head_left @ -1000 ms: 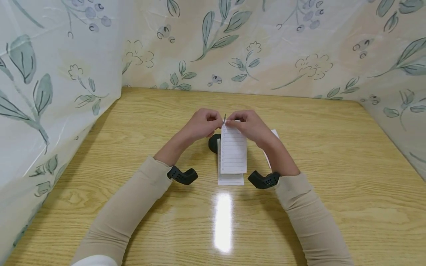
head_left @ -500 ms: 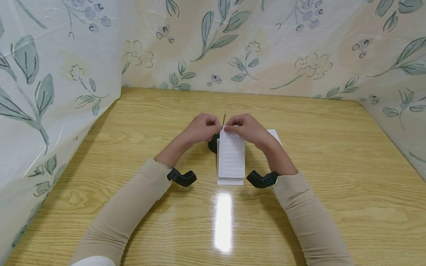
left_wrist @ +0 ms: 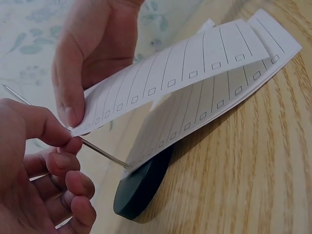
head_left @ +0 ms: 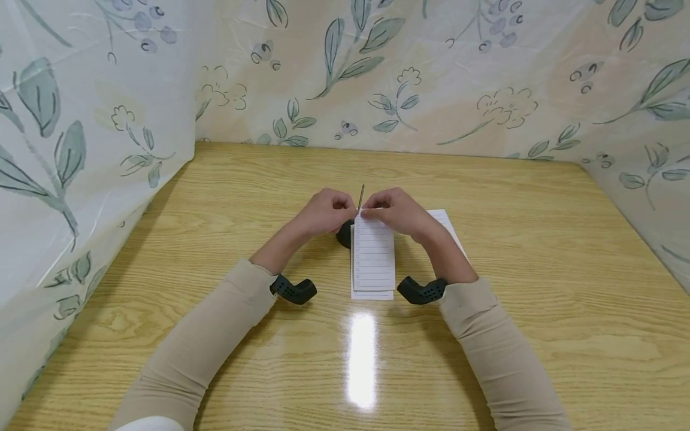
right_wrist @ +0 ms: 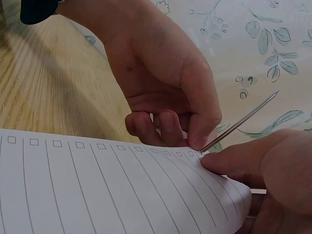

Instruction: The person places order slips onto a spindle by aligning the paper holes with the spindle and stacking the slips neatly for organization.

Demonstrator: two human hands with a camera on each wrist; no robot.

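Note:
A bill spike has a thin upright metal rod [head_left: 361, 196] and a round black base [left_wrist: 144, 190]. Its pointed tip sticks up through the top left corner of a lined checklist sheet [head_left: 374, 257]. My left hand [head_left: 330, 211] pinches that corner with thumb and forefinger, right beside the rod. The top edge of the same sheet is gripped by my right hand [head_left: 396, 211], its thumb on the printed face. Lower on the rod, against the base, sits another checklist sheet [left_wrist: 195, 114]. In the left wrist view the held sheet slants above it with a gap between.
More white paper [head_left: 444, 220] lies on the wooden table [head_left: 539, 287] behind my right forearm. A floral cloth [head_left: 431, 78] hangs along the back and the sides. Black wrist cameras [head_left: 295, 289] jut inward from both cuffs.
Both hands have come down along the rod with the sheet, so more of the tip shows above it. The held sheet now covers more of the lower one.

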